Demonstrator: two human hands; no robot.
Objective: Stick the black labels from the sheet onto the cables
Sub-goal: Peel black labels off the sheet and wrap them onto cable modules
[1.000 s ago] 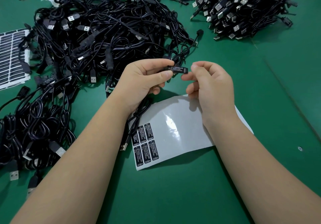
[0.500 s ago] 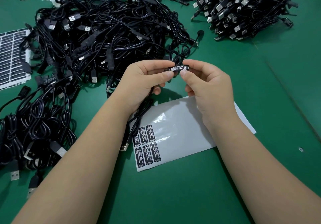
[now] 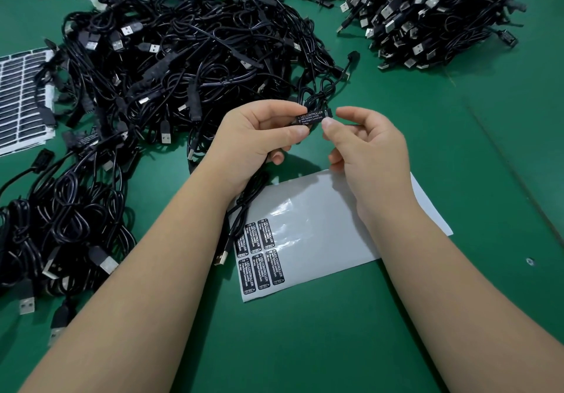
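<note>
Labels (image 3: 262, 255) left on the sheet (image 3: 323, 218) number six, in its near-left corner, so most of this sheet looks used. Left of the grip sprawls a tangled cable heap (image 3: 171, 66), with another sheet (image 3: 21, 100) beyond it. The left hand (image 3: 259, 139) pinches the cable's small box (image 3: 312, 117), a label already on its face, text up; its cord hangs below the grip across the sheet. The right hand (image 3: 366, 145) hovers just beside the box's right end, thumb and forefinger narrowly apart, holding nothing. Farther right lies a second pile (image 3: 433, 14). Nothing blocks the hands; many cables probably remain.
</note>
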